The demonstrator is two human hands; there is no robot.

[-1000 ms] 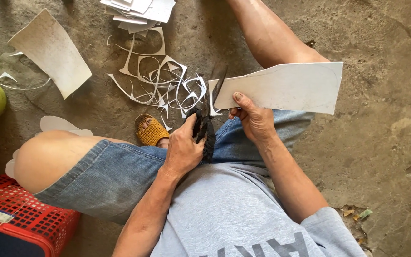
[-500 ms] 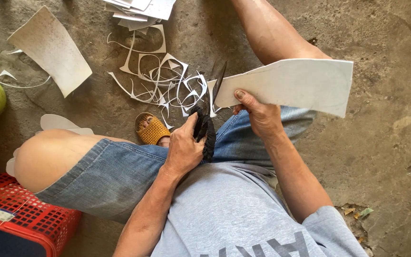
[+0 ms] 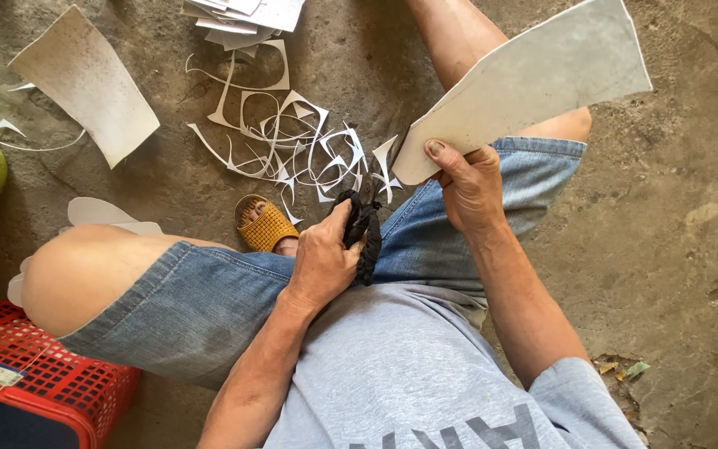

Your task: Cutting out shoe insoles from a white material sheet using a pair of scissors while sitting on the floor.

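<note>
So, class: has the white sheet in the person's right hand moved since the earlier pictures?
Yes. The sheet has swung up and away from the scraps on the floor, its far end now higher, with the right hand gripping its near corner.

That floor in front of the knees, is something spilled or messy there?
Yes. Thin curly white offcuts lie tangled on the concrete floor, just beyond the scissors in the left hand. The right hand holds a white sheet, tilted upward.

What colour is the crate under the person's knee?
Red, a lattice-topped plastic crate, seen at lower left in the head view.
</note>
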